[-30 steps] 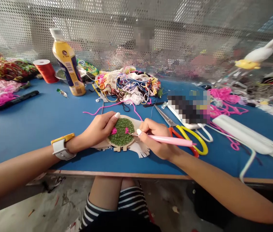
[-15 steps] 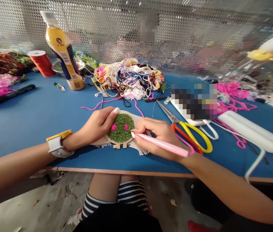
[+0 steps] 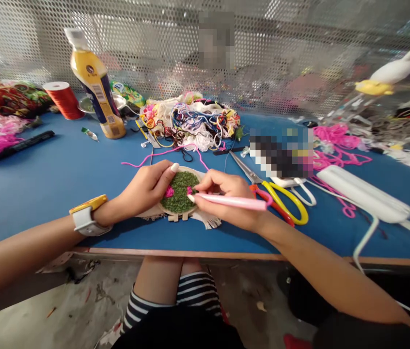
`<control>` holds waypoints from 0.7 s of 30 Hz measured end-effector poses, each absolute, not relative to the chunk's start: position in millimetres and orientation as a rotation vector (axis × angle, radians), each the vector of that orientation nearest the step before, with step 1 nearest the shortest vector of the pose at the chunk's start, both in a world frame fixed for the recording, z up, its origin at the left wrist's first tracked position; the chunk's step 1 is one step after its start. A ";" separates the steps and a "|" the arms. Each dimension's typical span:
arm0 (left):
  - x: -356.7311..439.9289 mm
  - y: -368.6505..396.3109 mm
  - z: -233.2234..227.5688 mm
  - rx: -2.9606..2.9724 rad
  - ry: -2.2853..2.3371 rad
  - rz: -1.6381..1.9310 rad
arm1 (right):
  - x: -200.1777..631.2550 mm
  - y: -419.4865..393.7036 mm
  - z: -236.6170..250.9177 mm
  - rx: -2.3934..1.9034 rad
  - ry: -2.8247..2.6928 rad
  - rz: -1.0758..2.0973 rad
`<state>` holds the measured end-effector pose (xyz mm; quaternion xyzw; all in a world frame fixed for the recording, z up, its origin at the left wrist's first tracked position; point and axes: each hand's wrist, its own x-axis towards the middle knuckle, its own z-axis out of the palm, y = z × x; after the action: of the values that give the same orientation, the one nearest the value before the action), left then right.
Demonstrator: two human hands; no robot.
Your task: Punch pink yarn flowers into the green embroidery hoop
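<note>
My left hand [image 3: 153,186] grips the left side of a round embroidery hoop [image 3: 174,218], its thumb on the rim. Green looped yarn [image 3: 180,198] fills the cloth inside the hoop, with two small pink patches on it. Fringed white cloth [image 3: 208,220] sticks out around the hoop. In my right hand [image 3: 228,196] is a pink punch needle [image 3: 241,201], held like a pen. Its tip is at the right pink patch, mostly hidden by my fingers. Pink yarn [image 3: 265,193] loops from the tool's back end.
Scissors [image 3: 281,198] with red and yellow handles lie right of my right hand. Behind the hoop sits a heap of mixed yarn [image 3: 205,121]. A bottle [image 3: 98,87] and a red thread spool [image 3: 63,101] stand back left. A white power bank-like block [image 3: 365,194] with cables lies right.
My right hand has shifted slightly left, and the punch needle now lies flatter, its back end higher. My left hand keeps its hold on the hoop. The view has turned slightly right.
</note>
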<state>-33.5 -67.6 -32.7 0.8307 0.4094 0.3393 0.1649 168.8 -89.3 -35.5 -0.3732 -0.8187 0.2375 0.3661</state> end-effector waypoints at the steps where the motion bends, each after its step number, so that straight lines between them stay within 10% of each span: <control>1: -34.4 -64.1 -33.8 2.355 1.157 0.948 | 172.2 -90.0 -32.3 -0.981 -2.071 0.721; 21: -35.9 -58.0 -37.6 2.288 1.196 0.882 | 183.4 -84.2 -29.5 -0.870 -2.020 0.907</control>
<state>-35.9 -58.0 -37.6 0.8208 0.4290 0.3164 0.2052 183.4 -84.2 -29.5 -0.3394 -0.7880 0.3538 0.3723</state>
